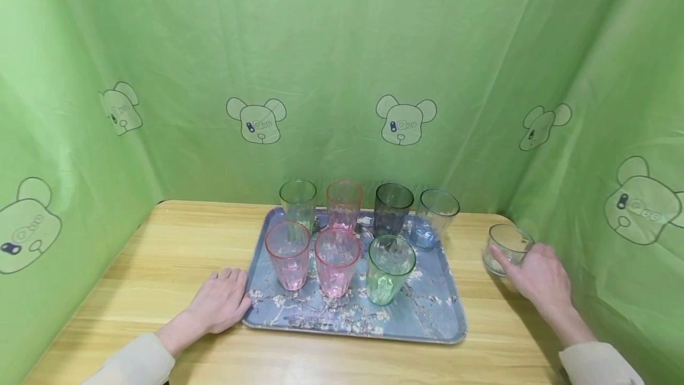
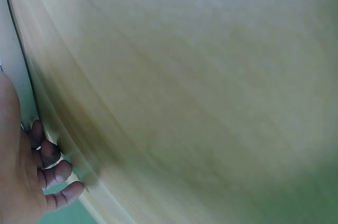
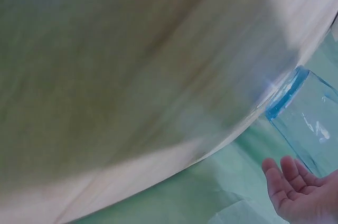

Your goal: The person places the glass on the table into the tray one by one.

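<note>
My right hand [image 1: 540, 275] grips a short clear glass [image 1: 510, 245] at the table's right, its thumb along the near left side. In the right wrist view the glass [image 3: 311, 118] shows a bluish base close to the table, with curled fingers [image 3: 290, 179] at its side. My left hand [image 1: 221, 299] rests palm down at the left edge of a blue floral tray [image 1: 422, 321], thumb at its rim. The left wrist view shows its fingers [image 2: 55, 174] loosely bent and holding nothing.
On the tray stand several tumblers: pink ones [image 1: 291, 269] and a green one [image 1: 385, 287] in front; a greenish one [image 1: 298, 201], a pink one [image 1: 344, 210], a dark grey one [image 1: 392, 212] and a blue one [image 1: 427, 233] behind. Green curtains [image 1: 331, 46] enclose the wooden table [image 1: 187, 242].
</note>
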`<state>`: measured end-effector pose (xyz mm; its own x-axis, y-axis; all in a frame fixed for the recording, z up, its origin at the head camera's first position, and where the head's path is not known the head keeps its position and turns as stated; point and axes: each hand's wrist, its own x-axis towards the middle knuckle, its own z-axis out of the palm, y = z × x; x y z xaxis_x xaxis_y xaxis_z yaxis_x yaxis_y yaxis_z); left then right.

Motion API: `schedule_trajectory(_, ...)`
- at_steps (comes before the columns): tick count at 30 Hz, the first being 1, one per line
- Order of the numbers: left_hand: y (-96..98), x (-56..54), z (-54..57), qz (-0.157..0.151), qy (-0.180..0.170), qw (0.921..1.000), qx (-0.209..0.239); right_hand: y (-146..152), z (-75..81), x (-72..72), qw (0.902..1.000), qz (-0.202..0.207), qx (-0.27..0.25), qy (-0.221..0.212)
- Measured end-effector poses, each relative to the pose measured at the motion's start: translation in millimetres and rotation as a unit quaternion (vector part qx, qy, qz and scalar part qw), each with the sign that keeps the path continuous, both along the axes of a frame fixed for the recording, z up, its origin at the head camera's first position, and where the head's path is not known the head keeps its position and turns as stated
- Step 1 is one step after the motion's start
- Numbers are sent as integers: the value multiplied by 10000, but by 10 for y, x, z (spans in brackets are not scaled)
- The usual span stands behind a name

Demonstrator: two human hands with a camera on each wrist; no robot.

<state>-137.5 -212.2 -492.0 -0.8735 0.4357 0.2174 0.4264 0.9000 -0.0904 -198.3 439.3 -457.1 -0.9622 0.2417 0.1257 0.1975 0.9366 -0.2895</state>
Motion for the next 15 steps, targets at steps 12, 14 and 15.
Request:
schedule_trajectory(12,2,-3,-6,47,25,9999,-103,-77,64,14,9977,561,247,298)
schedule_trajectory(14,1,-5,-13,51,46,9999,-125,-103,78,12,9969,631,289,362)
schedule_trajectory(15,0,-7,-17,49,48,9999,-126,-119,85,11,9965,657,324,408)
